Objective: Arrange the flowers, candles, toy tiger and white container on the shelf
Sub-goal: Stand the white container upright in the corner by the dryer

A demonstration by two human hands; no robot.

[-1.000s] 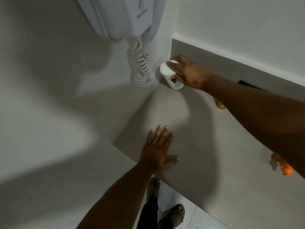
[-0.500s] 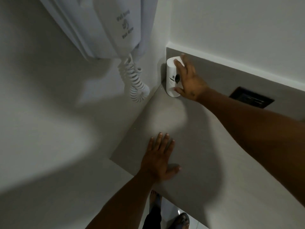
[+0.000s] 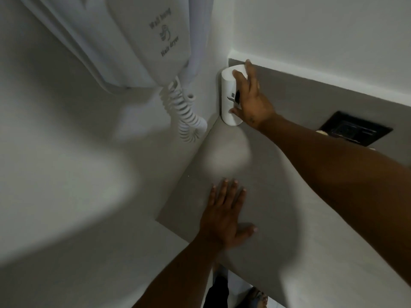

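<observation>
A white cylindrical container (image 3: 227,96) with a dark mark on its side stands upright in the far left corner of the grey shelf (image 3: 278,196), against the wall. My right hand (image 3: 251,101) wraps its right side, with the fingers spread over it from top to base. My left hand (image 3: 225,216) lies flat on the shelf near its front left edge, fingers apart, holding nothing. No flowers, candles or toy tiger are in view.
A white wall-hung hair dryer (image 3: 138,41) with a coiled cord (image 3: 184,112) hangs on the left wall just beside the container. A black socket plate (image 3: 355,127) sits in the grey back panel to the right. Feet on the floor (image 3: 255,298) show below the shelf's front edge.
The container went from tilted to upright in the corner under my right hand. The view has tilted up, so the orange objects on the shelf have dropped out of sight. My left hand stayed flat.
</observation>
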